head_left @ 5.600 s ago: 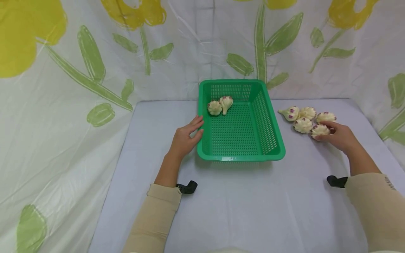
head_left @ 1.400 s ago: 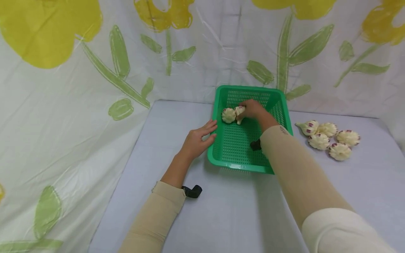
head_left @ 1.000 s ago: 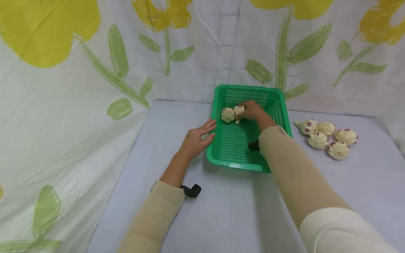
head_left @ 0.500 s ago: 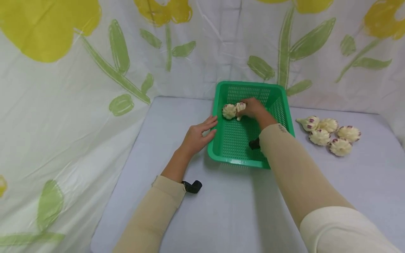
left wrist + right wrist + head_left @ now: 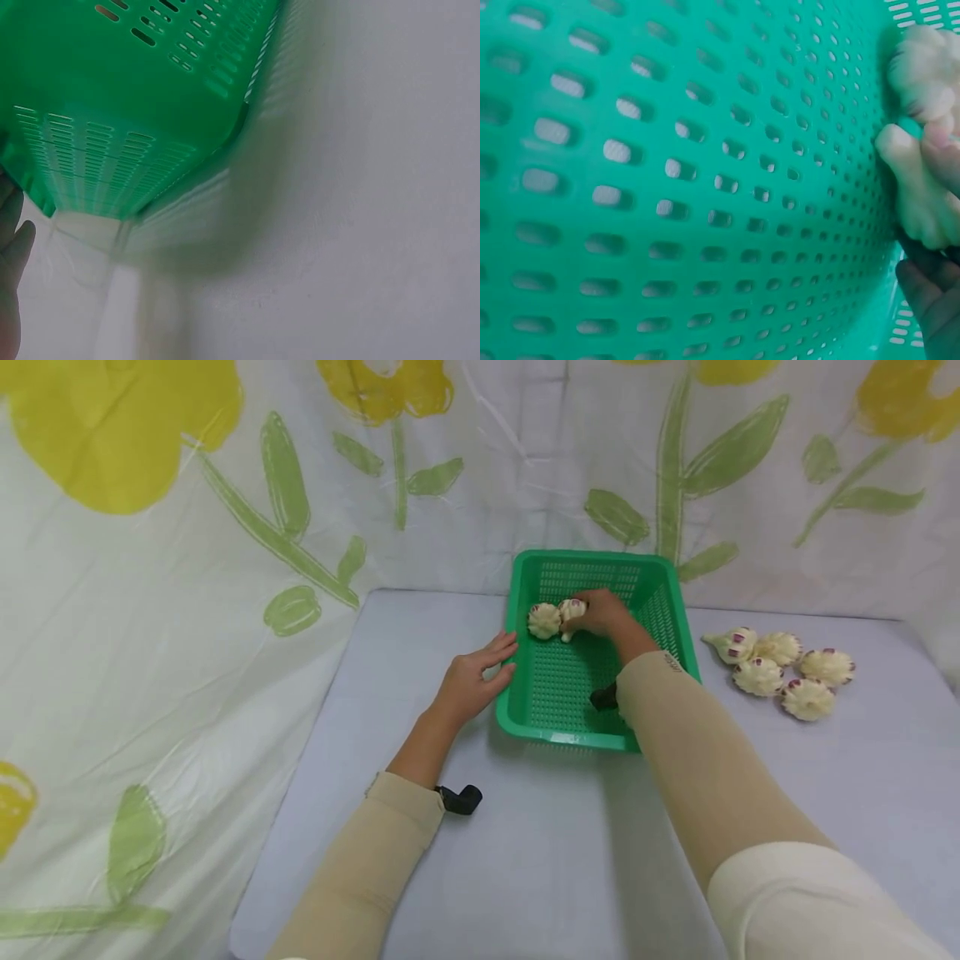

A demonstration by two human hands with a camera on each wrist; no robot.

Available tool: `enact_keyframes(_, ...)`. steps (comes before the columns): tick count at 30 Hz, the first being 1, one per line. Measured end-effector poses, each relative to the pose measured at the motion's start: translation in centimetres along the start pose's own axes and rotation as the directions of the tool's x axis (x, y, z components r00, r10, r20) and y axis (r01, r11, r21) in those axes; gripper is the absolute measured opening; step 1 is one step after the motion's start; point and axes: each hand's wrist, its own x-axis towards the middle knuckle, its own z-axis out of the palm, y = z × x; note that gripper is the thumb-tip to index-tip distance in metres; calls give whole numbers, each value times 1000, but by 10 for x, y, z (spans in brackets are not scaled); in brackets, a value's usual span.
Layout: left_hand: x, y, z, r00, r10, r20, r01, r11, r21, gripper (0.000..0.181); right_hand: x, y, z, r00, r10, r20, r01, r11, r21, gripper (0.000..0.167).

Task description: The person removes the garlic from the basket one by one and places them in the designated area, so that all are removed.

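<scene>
A green plastic basket (image 5: 570, 739) with slotted walls stands at the back of the table. My left hand (image 5: 467, 683) rests its straight fingers on the basket's left rim. Inside, at the back left, my right hand (image 5: 600, 612) holds a cream garlic bulb (image 5: 572, 608) with purple patches between thumb and fingers. Its stem points toward me. Another garlic bulb (image 5: 543, 621) sits just left of it. In the right wrist view, the held bulb (image 5: 915, 187) is partly cut off by the frame edge, with the thumb on it.
Several more garlic bulbs (image 5: 759, 677) lie in a cluster on the table (image 5: 540, 852) right of the basket. A flower-printed sheet (image 5: 480, 543) hangs behind the table and along its left side. My right forearm crosses over the basket's front right corner.
My right hand has left the bulb cluster on the right and gone left into the basket, onto a bulb there. Over the last second both hands have stayed nearly still.
</scene>
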Motion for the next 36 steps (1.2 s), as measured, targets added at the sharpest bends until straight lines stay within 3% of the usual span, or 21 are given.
enact_keyframes(7,-1,0,1,1000,-10,29,10,1000,12,40,-4,5,2,1000,-5,-4,5,1000,-20,72)
enact_keyframes(17,0,2,2,1000,-12,23,12,1000,16,39,-14,10,-5,1000,-12,25,13,1000,-19,77)
enact_keyframes(30,1,-1,0,1000,14,-8,-14,1000,18,39,-26,1,-23,997,-71,30,70,997,34,77)
enact_keyframes(36,1,-2,0,1000,6,-7,-6,1000,26,39,-31,-4,-35,995,-93,44,93,996,0,80)
